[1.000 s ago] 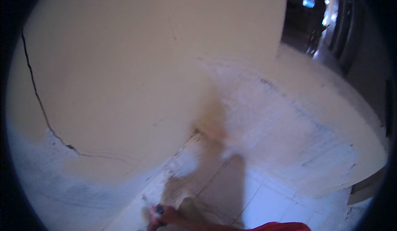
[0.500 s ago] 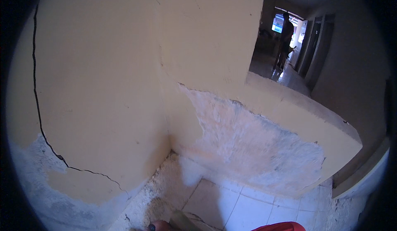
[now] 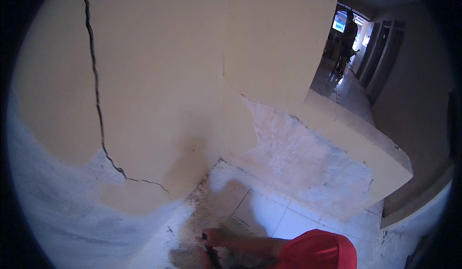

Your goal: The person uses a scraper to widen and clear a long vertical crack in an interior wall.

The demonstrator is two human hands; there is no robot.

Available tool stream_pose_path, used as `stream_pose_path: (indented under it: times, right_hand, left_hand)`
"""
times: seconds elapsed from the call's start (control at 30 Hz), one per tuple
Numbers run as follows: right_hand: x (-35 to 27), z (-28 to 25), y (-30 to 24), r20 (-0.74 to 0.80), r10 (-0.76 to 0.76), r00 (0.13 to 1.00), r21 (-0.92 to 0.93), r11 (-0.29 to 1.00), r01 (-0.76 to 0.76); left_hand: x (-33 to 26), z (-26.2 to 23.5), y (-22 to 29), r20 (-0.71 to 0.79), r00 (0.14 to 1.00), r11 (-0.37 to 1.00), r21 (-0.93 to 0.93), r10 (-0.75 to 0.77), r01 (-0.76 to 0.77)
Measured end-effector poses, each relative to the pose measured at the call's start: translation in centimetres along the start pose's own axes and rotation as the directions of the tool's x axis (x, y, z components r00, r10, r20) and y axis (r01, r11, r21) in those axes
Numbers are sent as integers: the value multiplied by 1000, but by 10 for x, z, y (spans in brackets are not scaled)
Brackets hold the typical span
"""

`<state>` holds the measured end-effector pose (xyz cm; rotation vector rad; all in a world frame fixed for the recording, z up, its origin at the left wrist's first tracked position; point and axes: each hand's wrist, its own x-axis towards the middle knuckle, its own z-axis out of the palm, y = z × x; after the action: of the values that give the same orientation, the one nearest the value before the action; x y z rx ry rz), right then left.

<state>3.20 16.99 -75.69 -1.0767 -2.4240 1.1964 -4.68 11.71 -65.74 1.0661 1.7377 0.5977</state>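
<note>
A hand is closing around a dark tool handle, which is running down from its fingers above dusty floor tiles.

The single view comes from a fisheye camera worn on the person's head, standing close to an inner corner where two yellow walls meet, and it faces that corner, tilted down toward the tiled floor. Straight edges bend toward the dark round rim: the cracked wall fills the left and middle, and a low wall runs off to the right, past which a corridor recedes with a far-off person in it. At the lower edge only a hand and a red sleeve enter, very near the lens.
</note>
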Motion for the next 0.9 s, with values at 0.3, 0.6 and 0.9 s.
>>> stream_pose_path:
  times: [0.3, 0.6, 0.9]
  right_hand:
    - [-47, -165, -127, 311, -50, 949, -114, 989, 89]
    - [-82, -324, -258, 119, 113, 986, -34, 993, -110]
    - [-167, -415, -234, 182, 609, 772, -381, 767, -516]
  left_hand:
    - [-124, -73, 140, 87, 992, 995, 46, -93, 89]
    - [-245, -173, 317, 173, 949, 948, 228, -264, 223]
    - [-248, -171, 295, 99, 943, 920, 272, -318, 281]
